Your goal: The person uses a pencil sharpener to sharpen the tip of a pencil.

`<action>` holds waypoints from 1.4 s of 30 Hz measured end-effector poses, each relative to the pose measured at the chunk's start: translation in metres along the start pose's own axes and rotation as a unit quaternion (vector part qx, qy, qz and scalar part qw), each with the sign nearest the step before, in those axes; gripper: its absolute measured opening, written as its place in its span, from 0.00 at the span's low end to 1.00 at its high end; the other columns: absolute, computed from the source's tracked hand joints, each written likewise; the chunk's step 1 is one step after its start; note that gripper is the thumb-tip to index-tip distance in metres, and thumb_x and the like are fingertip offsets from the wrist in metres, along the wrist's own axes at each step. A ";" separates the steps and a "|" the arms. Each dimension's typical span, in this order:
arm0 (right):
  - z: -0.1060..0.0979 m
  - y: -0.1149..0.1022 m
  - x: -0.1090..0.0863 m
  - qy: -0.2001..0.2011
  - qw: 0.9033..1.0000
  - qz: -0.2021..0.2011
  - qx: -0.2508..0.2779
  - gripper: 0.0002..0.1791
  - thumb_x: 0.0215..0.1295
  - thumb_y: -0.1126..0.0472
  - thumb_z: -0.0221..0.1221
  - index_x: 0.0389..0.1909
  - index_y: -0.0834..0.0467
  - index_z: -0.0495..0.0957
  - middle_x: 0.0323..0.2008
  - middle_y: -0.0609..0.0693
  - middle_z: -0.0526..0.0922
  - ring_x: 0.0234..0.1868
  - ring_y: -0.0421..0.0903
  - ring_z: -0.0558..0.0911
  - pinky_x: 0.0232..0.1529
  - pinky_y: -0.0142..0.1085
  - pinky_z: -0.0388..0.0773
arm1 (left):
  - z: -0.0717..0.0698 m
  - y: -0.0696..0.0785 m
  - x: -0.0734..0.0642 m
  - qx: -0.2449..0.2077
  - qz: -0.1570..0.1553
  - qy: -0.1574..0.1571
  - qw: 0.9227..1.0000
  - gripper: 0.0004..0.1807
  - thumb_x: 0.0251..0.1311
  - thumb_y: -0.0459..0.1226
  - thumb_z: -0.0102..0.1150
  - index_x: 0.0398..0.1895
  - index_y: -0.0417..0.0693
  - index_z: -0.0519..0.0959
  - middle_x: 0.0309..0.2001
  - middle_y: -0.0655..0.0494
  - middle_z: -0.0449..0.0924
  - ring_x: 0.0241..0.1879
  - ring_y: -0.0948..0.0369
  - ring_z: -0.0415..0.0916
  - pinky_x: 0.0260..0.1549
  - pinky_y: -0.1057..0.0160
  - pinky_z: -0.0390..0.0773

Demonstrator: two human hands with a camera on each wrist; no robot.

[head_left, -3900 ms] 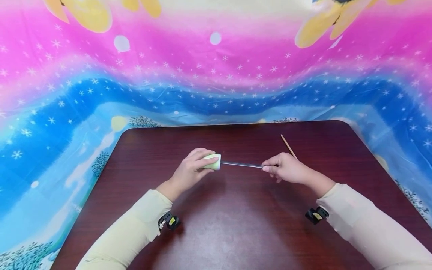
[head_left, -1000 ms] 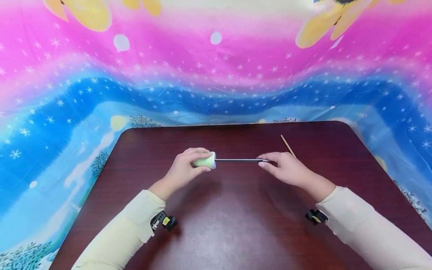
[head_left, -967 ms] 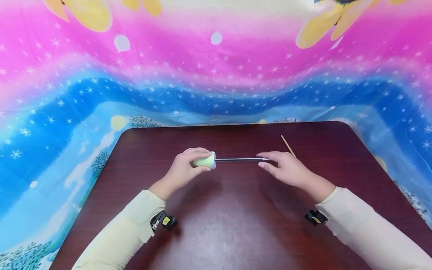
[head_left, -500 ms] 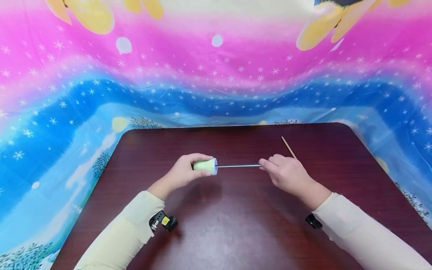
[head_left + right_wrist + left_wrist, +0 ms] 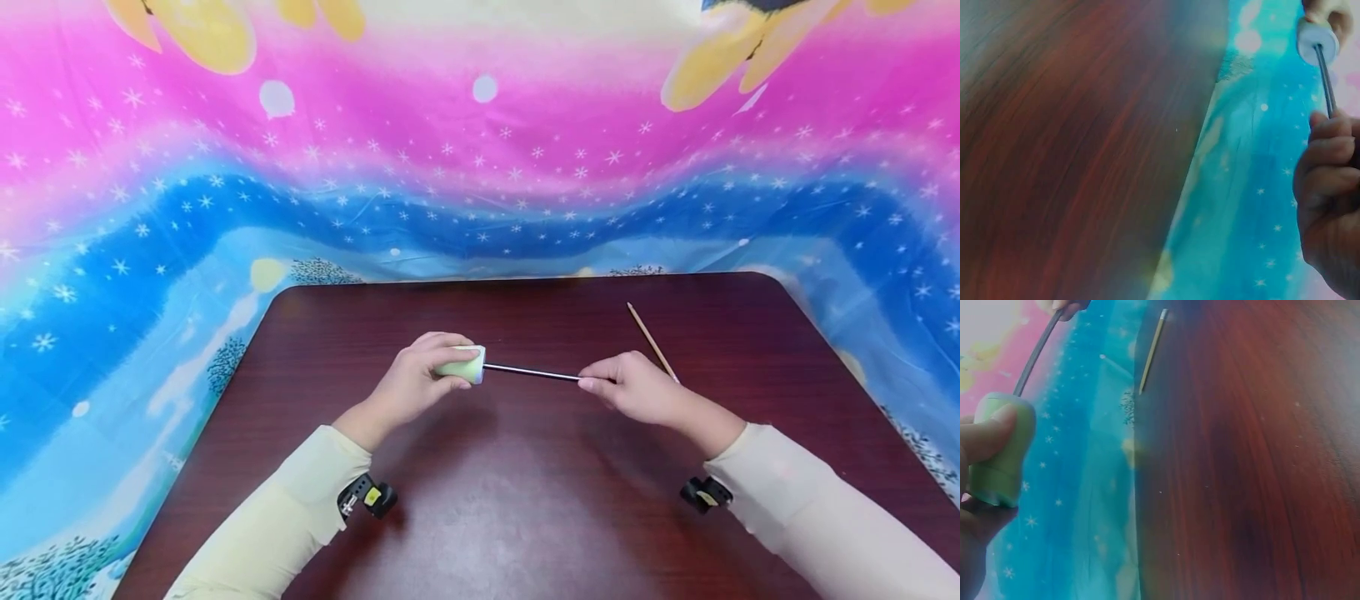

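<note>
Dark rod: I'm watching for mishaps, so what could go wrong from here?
The dark rod, spanning from the green cylinder in the left grip to the right grip, might slip or bend if they shift unevenly. The pencil on the table might get knocked if the right grip drops.

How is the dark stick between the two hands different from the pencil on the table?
The dark stick is blackish, while the pencil is tan with a whitish end. The dark stick is raised, pinched by the right hand and meeting the green piece in the left hand; the pencil lies on the table, not held. Both are long and thin.
</note>
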State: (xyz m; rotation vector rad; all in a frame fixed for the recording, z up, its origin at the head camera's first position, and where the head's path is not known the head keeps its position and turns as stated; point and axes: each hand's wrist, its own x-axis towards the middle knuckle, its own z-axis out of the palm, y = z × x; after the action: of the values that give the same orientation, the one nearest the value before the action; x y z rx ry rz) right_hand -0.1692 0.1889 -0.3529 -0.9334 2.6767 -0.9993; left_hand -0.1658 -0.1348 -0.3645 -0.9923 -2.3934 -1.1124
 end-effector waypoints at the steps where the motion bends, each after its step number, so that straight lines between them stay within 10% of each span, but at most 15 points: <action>1: -0.002 0.001 0.001 -0.021 0.999 0.023 0.041 0.09 0.68 0.64 0.56 0.31 0.61 0.83 0.15 0.46 0.75 0.17 0.38 0.72 0.21 0.34 0.71 | 0.001 0.000 0.000 0.007 0.020 0.006 1.000 0.23 0.41 0.27 0.75 0.46 0.41 0.85 0.48 0.46 0.82 0.52 0.51 0.76 0.46 0.56 0.80; 5: -0.005 0.003 0.003 -0.052 0.992 0.069 0.091 0.10 0.71 0.64 0.53 0.33 0.63 0.81 0.14 0.46 0.72 0.15 0.40 0.71 0.18 0.33 0.68 | 0.003 -0.001 -0.001 0.021 0.053 0.025 0.998 0.23 0.40 0.27 0.76 0.45 0.40 0.85 0.48 0.45 0.82 0.52 0.49 0.75 0.45 0.56 0.80; 10: 0.001 0.001 0.001 0.053 0.994 0.004 -0.098 0.15 0.67 0.57 0.60 0.49 0.61 0.82 0.36 0.51 0.85 0.39 0.49 0.83 0.41 0.45 0.79 | 0.005 -0.001 -0.001 -0.005 -0.030 0.015 0.999 0.23 0.42 0.29 0.76 0.46 0.42 0.85 0.48 0.48 0.82 0.51 0.52 0.76 0.47 0.56 0.79; 13: 0.006 0.004 0.000 0.145 0.963 -0.089 -0.208 0.18 0.63 0.55 0.63 0.51 0.59 0.81 0.40 0.52 0.85 0.43 0.50 0.82 0.41 0.47 0.79 | 0.004 -0.001 0.000 -0.048 -0.102 -0.001 0.994 0.23 0.44 0.31 0.75 0.48 0.42 0.84 0.49 0.49 0.82 0.51 0.54 0.76 0.46 0.56 0.79; 18: 0.010 0.011 0.003 0.257 0.877 -0.249 -0.320 0.16 0.75 0.54 0.49 0.40 0.59 0.82 0.27 0.50 0.80 0.27 0.49 0.78 0.25 0.41 0.76 | 0.000 -0.004 0.001 -0.111 -0.202 -0.035 0.972 0.24 0.47 0.33 0.74 0.52 0.45 0.83 0.51 0.49 0.81 0.46 0.55 0.76 0.40 0.59 0.78; 23: 0.014 0.012 0.007 0.288 0.850 -0.287 -0.335 0.20 0.78 0.56 0.41 0.36 0.61 0.79 0.23 0.50 0.75 0.23 0.49 0.74 0.20 0.39 0.73 | -0.002 -0.004 0.001 -0.151 -0.238 -0.058 0.958 0.24 0.49 0.34 0.73 0.53 0.45 0.82 0.50 0.47 0.81 0.37 0.55 0.74 0.34 0.60 0.76; 29: 0.016 0.009 0.006 0.274 0.869 -0.273 -0.310 0.22 0.77 0.55 0.41 0.32 0.60 0.80 0.20 0.48 0.75 0.21 0.47 0.77 0.16 0.39 0.72 | 0.000 -0.002 0.000 -0.129 -0.215 -0.050 0.967 0.24 0.48 0.32 0.73 0.52 0.43 0.82 0.51 0.47 0.81 0.45 0.55 0.76 0.39 0.60 0.77; 38: 0.009 -0.003 0.000 0.145 0.959 -0.120 -0.210 0.07 0.57 0.68 0.65 0.36 0.64 0.84 0.32 0.54 0.87 0.34 0.49 0.86 0.35 0.44 0.81 | 0.003 0.001 -0.001 -0.095 -0.125 -0.009 0.988 0.23 0.44 0.28 0.74 0.48 0.39 0.83 0.49 0.46 0.82 0.51 0.52 0.77 0.42 0.62 0.79; 42: 0.005 -0.005 0.000 0.104 0.981 -0.072 -0.145 0.07 0.61 0.67 0.63 0.38 0.65 0.85 0.36 0.56 0.87 0.40 0.53 0.86 0.42 0.47 0.81 | 0.003 0.001 -0.002 -0.076 -0.091 0.001 0.993 0.23 0.43 0.28 0.75 0.47 0.39 0.84 0.49 0.47 0.82 0.51 0.52 0.76 0.40 0.64 0.79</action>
State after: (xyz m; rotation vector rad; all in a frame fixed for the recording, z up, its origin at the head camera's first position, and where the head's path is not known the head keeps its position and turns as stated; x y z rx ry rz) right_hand -0.1652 0.1835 -0.3540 -1.1500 3.0257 -0.7828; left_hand -0.1638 -0.1325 -0.3668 -0.8292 -2.4683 -1.3761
